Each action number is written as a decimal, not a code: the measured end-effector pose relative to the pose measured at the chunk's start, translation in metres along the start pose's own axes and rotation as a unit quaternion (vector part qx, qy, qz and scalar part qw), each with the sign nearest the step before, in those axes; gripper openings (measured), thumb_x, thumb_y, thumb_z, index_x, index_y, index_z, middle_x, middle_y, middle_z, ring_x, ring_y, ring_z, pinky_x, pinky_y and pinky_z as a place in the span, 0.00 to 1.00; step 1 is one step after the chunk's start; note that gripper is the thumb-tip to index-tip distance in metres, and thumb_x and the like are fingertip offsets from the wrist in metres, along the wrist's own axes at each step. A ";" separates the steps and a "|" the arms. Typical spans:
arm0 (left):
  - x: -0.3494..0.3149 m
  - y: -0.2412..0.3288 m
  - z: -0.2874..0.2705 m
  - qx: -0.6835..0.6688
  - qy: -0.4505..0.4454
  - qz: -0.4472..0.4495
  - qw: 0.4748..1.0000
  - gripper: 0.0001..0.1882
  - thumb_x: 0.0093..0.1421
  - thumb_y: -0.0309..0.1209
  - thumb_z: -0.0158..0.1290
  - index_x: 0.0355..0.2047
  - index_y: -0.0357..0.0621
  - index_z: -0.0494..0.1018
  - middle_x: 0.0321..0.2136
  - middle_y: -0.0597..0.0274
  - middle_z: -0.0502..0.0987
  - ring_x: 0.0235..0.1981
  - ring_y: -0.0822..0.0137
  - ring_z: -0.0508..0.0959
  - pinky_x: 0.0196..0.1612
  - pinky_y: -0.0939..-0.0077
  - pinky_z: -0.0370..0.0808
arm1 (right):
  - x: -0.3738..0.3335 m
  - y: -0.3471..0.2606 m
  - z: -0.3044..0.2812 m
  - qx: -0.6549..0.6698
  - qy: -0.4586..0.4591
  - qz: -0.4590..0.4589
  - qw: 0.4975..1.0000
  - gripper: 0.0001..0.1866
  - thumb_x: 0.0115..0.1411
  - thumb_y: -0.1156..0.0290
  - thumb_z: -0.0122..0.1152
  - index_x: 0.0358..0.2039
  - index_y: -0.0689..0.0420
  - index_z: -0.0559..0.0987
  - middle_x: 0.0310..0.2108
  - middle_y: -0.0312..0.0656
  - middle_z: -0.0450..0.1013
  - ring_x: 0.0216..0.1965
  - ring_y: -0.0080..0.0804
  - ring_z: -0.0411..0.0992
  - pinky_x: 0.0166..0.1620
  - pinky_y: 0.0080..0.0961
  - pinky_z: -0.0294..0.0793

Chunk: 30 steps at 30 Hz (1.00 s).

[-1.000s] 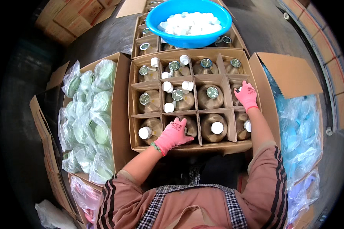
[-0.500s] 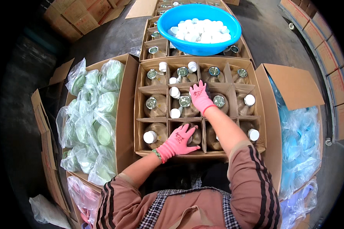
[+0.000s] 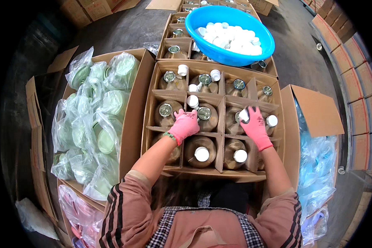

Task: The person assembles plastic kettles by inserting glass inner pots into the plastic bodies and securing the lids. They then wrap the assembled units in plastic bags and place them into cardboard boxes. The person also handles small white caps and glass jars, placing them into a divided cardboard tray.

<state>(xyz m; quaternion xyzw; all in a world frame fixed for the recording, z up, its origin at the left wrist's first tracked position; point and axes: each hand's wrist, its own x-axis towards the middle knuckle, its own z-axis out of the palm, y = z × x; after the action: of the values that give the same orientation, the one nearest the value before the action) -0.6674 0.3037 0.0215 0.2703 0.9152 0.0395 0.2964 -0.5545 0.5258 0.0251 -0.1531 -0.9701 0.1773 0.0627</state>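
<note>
A cardboard box (image 3: 214, 175) with dividers in front of me holds glass bottles, one per compartment. My right hand (image 3: 256, 128), in a pink glove, grips a white cap (image 3: 244, 115) at the mouth of the middle row's third bottle (image 3: 233, 125). My left hand (image 3: 185, 125), also gloved, has its fingers bent beside the neck of the second bottle (image 3: 207, 118); whatever they hold is hidden. Just above it, a loose white cap (image 3: 192, 101) rests on the divider. White caps sit on two front-row bottles and the middle row's right-hand one (image 3: 271, 120). Far-row bottles have uncovered mouths.
A blue basin (image 3: 198, 39) full of white caps stands on another bottle box (image 3: 166, 35) behind. To the left, a carton (image 3: 132, 103) holds bagged green items; at right, an open-flapped carton (image 3: 316, 109) holds bagged blue ones. Stacked cartons (image 3: 357, 87) line the right side.
My left hand has gone from a front-row bottle up to the middle row; that front bottle now shows a white cap. My right hand has moved right, onto a cap. The view has shifted slightly.
</note>
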 end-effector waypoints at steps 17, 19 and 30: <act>0.004 -0.100 0.016 -0.007 0.407 0.032 0.913 0.24 0.47 0.39 0.55 0.39 0.37 0.61 0.36 0.43 0.63 0.35 0.47 0.68 0.38 0.59 0.67 | 0.021 -0.017 0.043 -0.148 -0.041 0.043 0.987 0.17 0.49 0.55 0.54 0.31 0.56 0.71 0.35 0.47 0.67 0.36 0.42 0.69 0.38 0.36 0.69; 0.010 -0.097 0.016 -0.018 0.381 0.014 0.924 0.24 0.48 0.38 0.54 0.41 0.38 0.60 0.36 0.43 0.63 0.36 0.46 0.68 0.38 0.59 0.68 | 0.020 -0.020 0.039 -0.134 -0.051 0.083 0.986 0.20 0.48 0.54 0.54 0.35 0.56 0.71 0.36 0.47 0.65 0.38 0.43 0.67 0.41 0.36 0.68; 0.000 -0.091 -0.031 0.060 0.119 0.033 0.991 0.31 0.45 0.49 0.54 0.41 0.38 0.61 0.33 0.44 0.71 0.36 0.50 0.73 0.38 0.63 0.71 | 0.074 -0.119 0.050 0.001 -0.074 -0.125 0.989 0.16 0.49 0.62 0.53 0.35 0.60 0.70 0.33 0.49 0.70 0.37 0.44 0.69 0.41 0.34 0.68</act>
<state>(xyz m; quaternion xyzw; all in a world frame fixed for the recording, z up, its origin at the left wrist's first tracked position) -0.7282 0.2289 0.0255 0.3109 0.9352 0.0261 0.1675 -0.6656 0.4267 0.0267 -0.0166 -0.9835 0.1798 0.0124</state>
